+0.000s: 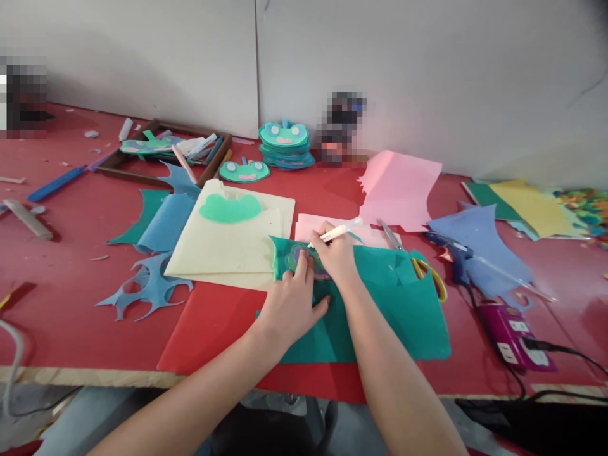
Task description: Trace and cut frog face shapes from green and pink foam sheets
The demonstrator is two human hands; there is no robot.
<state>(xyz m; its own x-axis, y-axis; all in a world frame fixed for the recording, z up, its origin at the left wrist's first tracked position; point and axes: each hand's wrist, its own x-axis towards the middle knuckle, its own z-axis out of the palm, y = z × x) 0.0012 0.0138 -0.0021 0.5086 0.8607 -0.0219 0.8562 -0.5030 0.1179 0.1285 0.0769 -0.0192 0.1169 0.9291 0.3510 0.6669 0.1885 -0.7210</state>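
Note:
My right hand [338, 258] grips a white pen [341, 229], its tip down at the upper edge of a dark green foam sheet [403, 323]. Beside it, my left hand [291, 303] lies with fingers stretched out, pressing on a small frog-face cutout [293, 254] on that sheet. The hands cover most of this cutout. Left of them, a light green frog-head shape [231, 209] rests on cream sheets [213, 249]. Yellow-handled scissors [441, 285] lie partly under the green sheet's right end.
Finished-looking frog faces [285, 144] are stacked by the wall. A wooden tray [156, 174] holds pens. Blue foam scraps [147, 285] lie left; pink foam [399, 190] stands behind. At right are a glue gun [453, 253] and a purple power box [515, 335] with cords.

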